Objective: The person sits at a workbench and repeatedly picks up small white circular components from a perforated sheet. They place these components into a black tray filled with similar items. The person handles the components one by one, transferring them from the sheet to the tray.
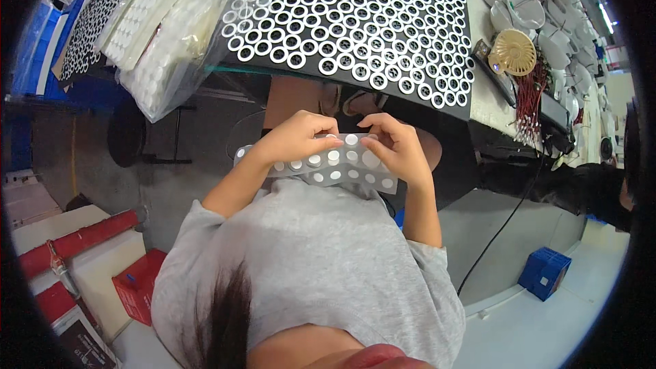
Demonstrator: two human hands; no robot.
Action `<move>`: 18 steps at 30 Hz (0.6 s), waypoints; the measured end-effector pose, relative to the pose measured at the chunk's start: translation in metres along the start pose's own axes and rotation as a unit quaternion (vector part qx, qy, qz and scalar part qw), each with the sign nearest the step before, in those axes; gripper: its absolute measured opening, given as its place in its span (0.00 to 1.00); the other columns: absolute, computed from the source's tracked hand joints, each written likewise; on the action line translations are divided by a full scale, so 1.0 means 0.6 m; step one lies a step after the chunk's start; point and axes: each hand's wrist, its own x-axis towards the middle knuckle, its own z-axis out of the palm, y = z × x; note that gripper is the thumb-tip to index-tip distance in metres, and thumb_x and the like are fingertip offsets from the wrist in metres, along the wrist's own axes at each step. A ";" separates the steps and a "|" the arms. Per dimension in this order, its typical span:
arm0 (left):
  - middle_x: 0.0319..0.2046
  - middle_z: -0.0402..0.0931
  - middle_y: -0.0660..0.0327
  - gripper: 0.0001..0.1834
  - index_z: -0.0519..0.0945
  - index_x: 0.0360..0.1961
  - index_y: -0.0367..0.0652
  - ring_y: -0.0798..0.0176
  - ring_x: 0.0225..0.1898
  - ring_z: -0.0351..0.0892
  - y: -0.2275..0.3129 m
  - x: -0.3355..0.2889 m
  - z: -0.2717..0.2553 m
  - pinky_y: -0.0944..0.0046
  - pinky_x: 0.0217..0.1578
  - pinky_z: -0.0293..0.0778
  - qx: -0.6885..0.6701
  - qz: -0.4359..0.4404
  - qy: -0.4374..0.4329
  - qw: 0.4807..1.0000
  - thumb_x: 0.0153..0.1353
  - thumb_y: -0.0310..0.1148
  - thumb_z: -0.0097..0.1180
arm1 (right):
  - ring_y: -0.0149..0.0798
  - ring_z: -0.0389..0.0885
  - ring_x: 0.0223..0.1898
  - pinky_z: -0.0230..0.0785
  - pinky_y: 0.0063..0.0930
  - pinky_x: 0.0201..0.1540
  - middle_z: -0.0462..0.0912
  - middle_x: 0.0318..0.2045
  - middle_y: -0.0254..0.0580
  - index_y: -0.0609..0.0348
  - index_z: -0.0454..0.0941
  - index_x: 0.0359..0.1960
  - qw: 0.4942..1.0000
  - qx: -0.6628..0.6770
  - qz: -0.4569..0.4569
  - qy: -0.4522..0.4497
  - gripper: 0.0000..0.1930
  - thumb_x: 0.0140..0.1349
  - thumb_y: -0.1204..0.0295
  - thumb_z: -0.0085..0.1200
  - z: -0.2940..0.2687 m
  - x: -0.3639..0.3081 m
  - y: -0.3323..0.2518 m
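Over my lap lies a translucent sheet of round white stickers (335, 174), its dots in rows and part of it folded over. My left hand (297, 140) grips the sheet's upper edge, fingers bent and thumb pointing inward. Opposite it, my right hand (398, 149) has thumb and curled index finger at the sheet's upper right edge. One white dot shows between the two thumbs. My fingers hide whether a sticker has come loose. Beyond my hands, many white rings with black centres (362, 72) cover the black board on the table.
A clear plastic bag of white dotted strips (171, 34) hangs over the table's left edge. To the right are a yellow fan-shaped part (512, 52), red wires (529, 106) and white housings (557, 51). A blue crate (544, 273) sits low right; a red box (139, 285) low left.
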 end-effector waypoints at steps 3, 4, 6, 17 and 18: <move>0.15 0.71 0.61 0.11 0.75 0.24 0.35 0.73 0.18 0.67 -0.003 0.002 -0.004 0.71 0.20 0.63 -0.001 0.013 -0.029 0.999 0.50 0.34 0.52 | 0.18 0.64 0.20 0.57 0.11 0.22 0.70 0.18 0.30 0.61 0.72 0.35 1.000 0.010 0.011 -0.009 0.12 0.45 0.81 0.54 0.000 -0.005 0.002; 0.15 0.71 0.61 0.11 0.75 0.24 0.35 0.73 0.18 0.67 -0.006 0.003 -0.005 0.71 0.19 0.63 0.002 0.015 -0.034 0.999 0.51 0.34 0.51 | 0.20 0.66 0.20 0.59 0.13 0.22 0.71 0.18 0.33 0.61 0.71 0.35 1.000 -0.008 0.000 -0.016 0.13 0.45 0.80 0.54 -0.002 -0.003 0.002; 0.14 0.71 0.61 0.11 0.75 0.24 0.35 0.71 0.16 0.67 -0.009 0.004 -0.005 0.70 0.19 0.62 -0.002 0.012 -0.031 0.999 0.51 0.35 0.51 | 0.24 0.69 0.19 0.62 0.19 0.23 0.73 0.18 0.38 0.61 0.71 0.35 0.998 -0.043 -0.019 -0.028 0.13 0.45 0.77 0.55 -0.008 0.001 0.001; 0.20 0.73 0.58 0.15 0.73 0.29 0.38 0.66 0.22 0.72 -0.015 0.005 -0.006 0.67 0.23 0.64 0.021 -0.043 -0.039 0.998 0.46 0.39 0.56 | 0.20 0.68 0.22 0.60 0.14 0.24 0.74 0.20 0.31 0.61 0.73 0.30 0.996 0.062 0.068 -0.009 0.09 0.44 0.77 0.56 -0.028 -0.004 0.048; 0.20 0.74 0.59 0.16 0.73 0.28 0.38 0.65 0.22 0.72 -0.018 0.005 -0.005 0.66 0.23 0.64 0.029 -0.034 -0.032 0.998 0.45 0.40 0.56 | 0.20 0.68 0.22 0.60 0.14 0.24 0.74 0.20 0.31 0.61 0.73 0.30 0.994 0.089 0.067 0.005 0.09 0.45 0.78 0.56 -0.028 -0.006 0.051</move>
